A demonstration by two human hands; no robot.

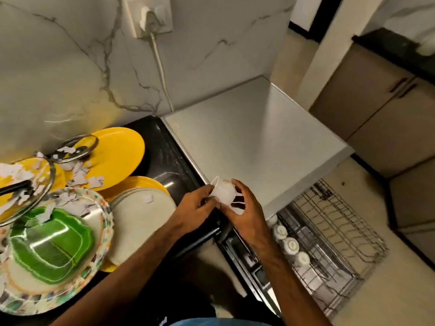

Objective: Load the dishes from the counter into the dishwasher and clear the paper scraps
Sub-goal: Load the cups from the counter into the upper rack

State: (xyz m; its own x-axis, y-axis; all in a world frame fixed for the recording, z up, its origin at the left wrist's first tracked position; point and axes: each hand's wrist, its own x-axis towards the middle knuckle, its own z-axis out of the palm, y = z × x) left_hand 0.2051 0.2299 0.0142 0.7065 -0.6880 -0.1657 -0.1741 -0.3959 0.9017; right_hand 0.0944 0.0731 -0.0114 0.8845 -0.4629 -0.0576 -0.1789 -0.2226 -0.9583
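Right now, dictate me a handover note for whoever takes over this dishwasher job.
Hands: the left hand and right hand both hold one white cup, tilted on its side, above the counter edge.
Done: at least three upturned cups sit along the near side of the pulled-out dishwasher rack; its plate slots look unfilled.
Left: rack this cup, then load the yellow plates, cream plates, patterned plate and glass lids, and clear the paper scraps strewn over them.
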